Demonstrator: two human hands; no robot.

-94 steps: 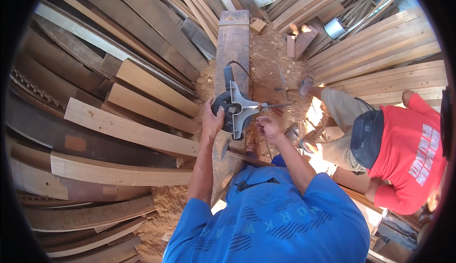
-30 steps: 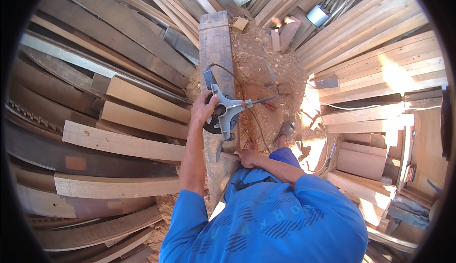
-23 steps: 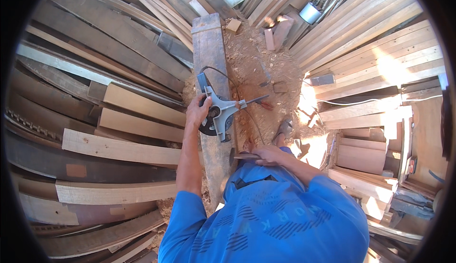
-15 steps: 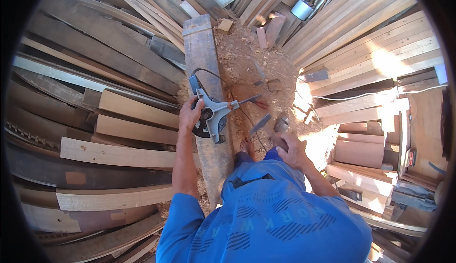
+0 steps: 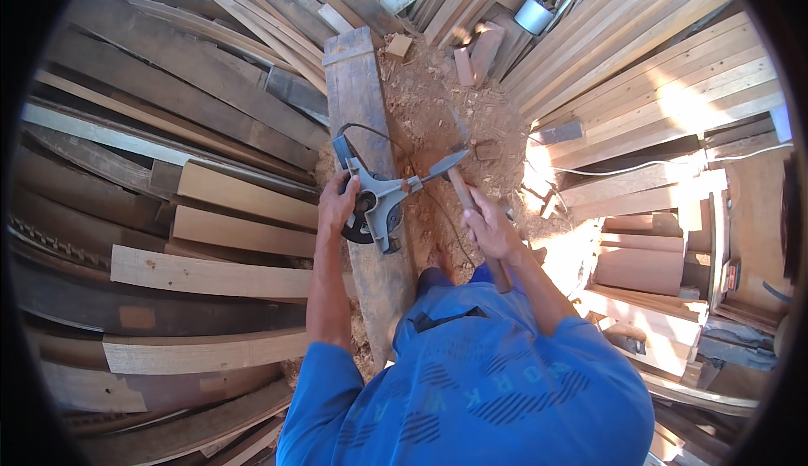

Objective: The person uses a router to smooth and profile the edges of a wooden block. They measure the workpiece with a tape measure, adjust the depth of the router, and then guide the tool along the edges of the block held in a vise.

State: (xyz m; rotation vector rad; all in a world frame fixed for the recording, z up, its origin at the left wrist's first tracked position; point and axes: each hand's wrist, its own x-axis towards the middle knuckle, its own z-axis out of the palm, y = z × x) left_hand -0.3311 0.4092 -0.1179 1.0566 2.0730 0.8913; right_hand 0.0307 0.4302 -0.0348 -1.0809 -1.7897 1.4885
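My left hand [image 5: 338,201] is closed around the edge of a grey three-armed frame [image 5: 385,198] with a dark round body beneath it. A blue part shows at its far end, and a black cord [image 5: 438,205] runs near it. This tool rests on a thick worn plank [image 5: 355,75]. My right hand [image 5: 494,229] is wrapped round the wooden handle of a hammer [image 5: 464,194]. The grey hammer head is up by the frame's right arm, at a thin dark bar sticking out there; I cannot tell whether they touch.
Long boards [image 5: 210,281] lie side by side on the left. More planks [image 5: 623,37] are stacked at the far right, with a metal can [image 5: 534,16] beside them. Wood shavings [image 5: 429,104] cover the ground. A white cable [image 5: 640,166] crosses the boards on the right.
My right hand has swung the hammer forward and left, from beside my lap to the bar on the grey frame. My left hand and the frame stay in place.
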